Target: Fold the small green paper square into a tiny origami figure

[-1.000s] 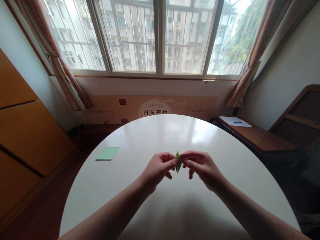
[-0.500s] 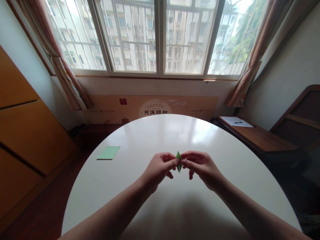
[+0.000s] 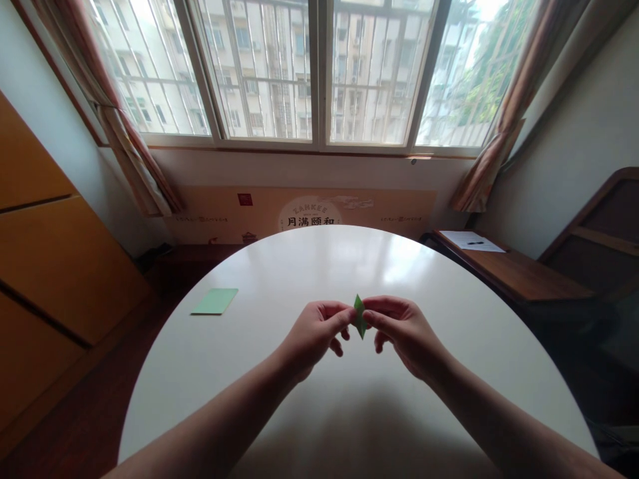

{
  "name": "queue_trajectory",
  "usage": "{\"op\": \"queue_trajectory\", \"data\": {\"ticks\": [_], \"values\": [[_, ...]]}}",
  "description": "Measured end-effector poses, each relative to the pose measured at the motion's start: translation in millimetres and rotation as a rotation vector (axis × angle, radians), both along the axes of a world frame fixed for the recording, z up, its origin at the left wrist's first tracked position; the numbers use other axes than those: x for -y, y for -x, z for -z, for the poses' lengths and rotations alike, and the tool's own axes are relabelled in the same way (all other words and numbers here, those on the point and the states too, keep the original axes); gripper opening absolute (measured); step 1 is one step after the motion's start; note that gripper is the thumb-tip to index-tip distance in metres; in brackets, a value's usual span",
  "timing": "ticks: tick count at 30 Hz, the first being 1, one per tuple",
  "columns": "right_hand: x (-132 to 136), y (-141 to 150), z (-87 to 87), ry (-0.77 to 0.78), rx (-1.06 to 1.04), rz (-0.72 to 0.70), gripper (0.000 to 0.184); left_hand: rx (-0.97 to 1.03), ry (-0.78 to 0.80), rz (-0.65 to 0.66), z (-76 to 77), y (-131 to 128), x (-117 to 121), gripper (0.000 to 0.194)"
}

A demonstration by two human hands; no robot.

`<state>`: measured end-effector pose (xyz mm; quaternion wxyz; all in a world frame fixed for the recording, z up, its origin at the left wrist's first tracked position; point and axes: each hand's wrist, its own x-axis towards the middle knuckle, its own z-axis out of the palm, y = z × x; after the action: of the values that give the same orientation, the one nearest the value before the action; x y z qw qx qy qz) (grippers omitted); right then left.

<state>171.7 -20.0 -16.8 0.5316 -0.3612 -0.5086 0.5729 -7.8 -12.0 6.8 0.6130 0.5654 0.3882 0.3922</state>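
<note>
A small green folded paper piece (image 3: 359, 315), pointed at top and bottom, is held just above the round white table (image 3: 279, 279). My left hand (image 3: 315, 332) pinches its left side with thumb and fingers closed. My right hand (image 3: 399, 330) pinches its right side the same way. Both forearms reach in from the bottom of the view. The paper's middle is partly hidden by my fingertips.
A flat pale green sheet (image 3: 215, 301) lies near the table's left edge. An orange cabinet (image 3: 44, 266) stands at the left. A dark wooden side table (image 3: 509, 266) with a paper and pen (image 3: 471, 241) stands at the right. A window fills the back wall.
The green paper piece has tilted slightly, its lower tip now leaning right, and both hands sit a little higher in the view. The grip is unchanged.
</note>
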Motion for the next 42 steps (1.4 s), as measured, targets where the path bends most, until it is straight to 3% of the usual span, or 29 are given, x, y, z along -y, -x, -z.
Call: {"op": "queue_trajectory", "data": {"ticks": [22,37,42], "values": [[-1.1,-4.2,3.4,-0.008,-0.035,-0.106,0.029,0.044,0.031,0.024,1.2,3.4,-1.5,0.024],[0.4,-0.6,5.3,-0.064,-0.005,-0.016,0.021,-0.173,-0.141,0.012,-0.8,8.7,-3.4,0.019],[2.7,2.2,3.6,-0.094,-0.038,-0.002,0.030,-0.232,-0.163,-0.017,0.0,9.4,-4.2,0.022]]}}
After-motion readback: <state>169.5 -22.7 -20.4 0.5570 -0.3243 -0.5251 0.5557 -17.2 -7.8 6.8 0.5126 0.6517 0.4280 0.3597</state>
